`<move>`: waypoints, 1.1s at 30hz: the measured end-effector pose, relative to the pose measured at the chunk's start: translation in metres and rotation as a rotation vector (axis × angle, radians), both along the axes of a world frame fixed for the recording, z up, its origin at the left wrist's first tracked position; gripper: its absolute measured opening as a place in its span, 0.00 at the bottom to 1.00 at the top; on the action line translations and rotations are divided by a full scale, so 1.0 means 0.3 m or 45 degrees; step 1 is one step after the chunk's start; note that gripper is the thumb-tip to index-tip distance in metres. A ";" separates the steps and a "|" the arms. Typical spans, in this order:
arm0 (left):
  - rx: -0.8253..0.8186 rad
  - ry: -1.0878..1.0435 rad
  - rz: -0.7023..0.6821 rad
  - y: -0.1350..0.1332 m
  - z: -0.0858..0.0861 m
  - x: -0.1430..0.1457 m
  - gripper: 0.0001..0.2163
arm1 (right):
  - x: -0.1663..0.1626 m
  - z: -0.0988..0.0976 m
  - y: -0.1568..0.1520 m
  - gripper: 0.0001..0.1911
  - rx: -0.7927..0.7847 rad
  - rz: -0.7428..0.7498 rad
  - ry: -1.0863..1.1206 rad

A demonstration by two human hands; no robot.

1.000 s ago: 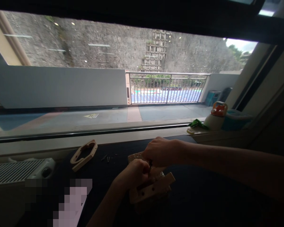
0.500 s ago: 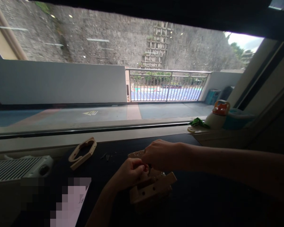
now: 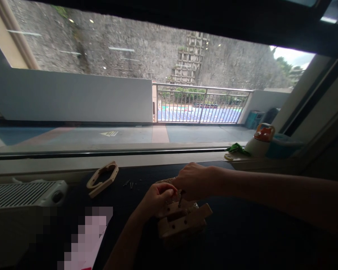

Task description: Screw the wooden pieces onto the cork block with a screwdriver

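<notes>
A pale wooden assembly (image 3: 180,224) with round holes in its front block lies on the dark table before me. My right hand (image 3: 192,180) is closed above its far side. A thin dark rod-like tool (image 3: 180,198) stands out beneath those fingers and reaches down to the wood; its exact kind is too dim to tell. My left hand (image 3: 159,198) is beside it, thumb and fingers pinched together close to the right fingertips. What the left fingers pinch, if anything, is hidden. Part of the assembly's far end shows behind the hands.
A wooden frame (image 3: 103,179) with a rounded opening lies at the table's far left. Several small screws (image 3: 131,185) are near it. A pink-white sheet (image 3: 92,232), partly blurred, is at the lower left. A kettle (image 3: 259,140) and green cloth (image 3: 237,149) rest on the sill.
The view has shifted slightly. My left fingers sit a little higher off the wood, and more of the thin tool and the assembly's holes shows between the hands.
</notes>
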State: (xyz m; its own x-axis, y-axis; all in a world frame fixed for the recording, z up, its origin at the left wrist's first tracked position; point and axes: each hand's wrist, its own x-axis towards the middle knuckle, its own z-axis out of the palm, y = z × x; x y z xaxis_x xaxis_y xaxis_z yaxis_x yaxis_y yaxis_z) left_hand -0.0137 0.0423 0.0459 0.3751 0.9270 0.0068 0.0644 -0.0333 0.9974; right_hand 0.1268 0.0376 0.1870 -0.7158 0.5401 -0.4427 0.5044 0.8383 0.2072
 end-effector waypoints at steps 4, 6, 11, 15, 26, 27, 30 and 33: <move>0.002 -0.077 0.209 0.023 -0.011 -0.019 0.12 | -0.008 0.029 -0.006 0.11 -0.026 -0.006 -0.013; 0.020 -0.092 0.311 0.031 -0.016 -0.029 0.13 | -0.008 0.030 -0.007 0.08 -0.034 0.030 -0.021; 0.004 -0.150 0.377 0.041 -0.031 -0.042 0.14 | 0.015 0.021 -0.005 0.09 -0.113 0.055 0.086; -0.034 -0.172 0.243 0.036 -0.029 -0.042 0.13 | 0.047 0.009 0.004 0.09 -0.113 -0.053 0.198; -0.004 -0.012 0.060 0.022 -0.008 -0.038 0.12 | 0.065 0.038 0.006 0.08 -0.128 -0.064 0.284; -0.005 -0.006 0.061 0.022 -0.007 -0.039 0.12 | 0.063 0.038 0.004 0.08 -0.134 -0.067 0.285; -0.012 -0.004 0.055 0.022 -0.009 -0.040 0.12 | 0.060 0.029 0.005 0.09 -0.155 -0.107 0.296; -0.017 -0.023 0.035 0.027 -0.023 -0.042 0.11 | 0.067 0.014 0.012 0.14 -0.137 -0.152 0.324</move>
State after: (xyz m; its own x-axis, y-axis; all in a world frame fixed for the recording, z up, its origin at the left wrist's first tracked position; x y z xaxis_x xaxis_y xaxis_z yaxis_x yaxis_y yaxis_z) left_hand -0.0264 0.0504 0.0391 0.3495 0.9369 0.0010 0.0467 -0.0185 0.9987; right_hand 0.1469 0.0412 0.1911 -0.7452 0.5870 -0.3165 0.6252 0.7801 -0.0252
